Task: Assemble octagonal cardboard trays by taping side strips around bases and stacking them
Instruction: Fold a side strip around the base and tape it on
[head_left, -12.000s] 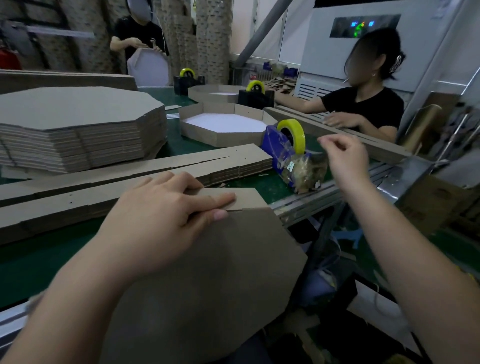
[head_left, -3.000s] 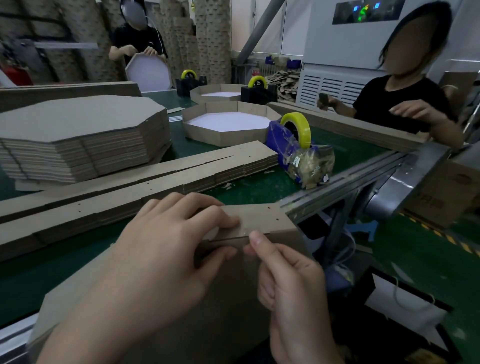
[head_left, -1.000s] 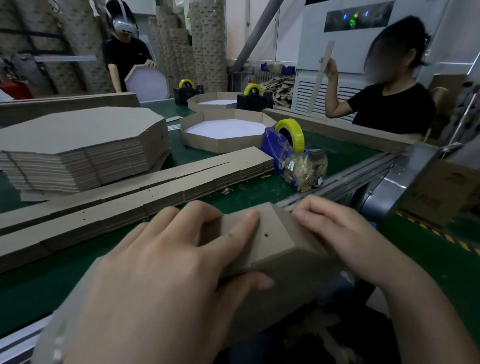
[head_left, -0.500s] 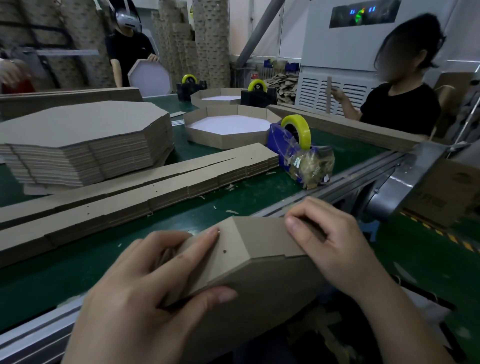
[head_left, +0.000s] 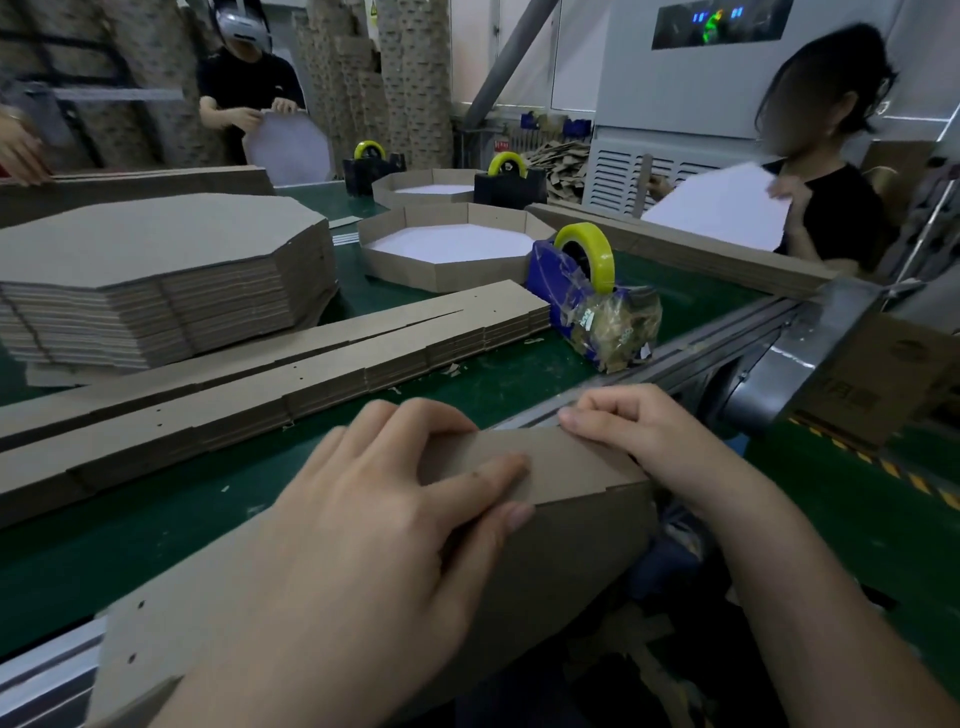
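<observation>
The base (head_left: 571, 530) stands tilted on edge at the near rim of the table (head_left: 156, 535), with a strip (head_left: 566, 462) folded over its upper edges. The left hand (head_left: 374, 514) grips strip and base together, fingers over the strip and thumb on the base's face. The right hand (head_left: 644, 431) curls its fingers over the strip's far edge. Beyond them on the table lie a strip stack (head_left: 311, 364), a base stack (head_left: 156, 280), a finished tray (head_left: 447, 270) and a tape dispenser (head_left: 576, 280).
</observation>
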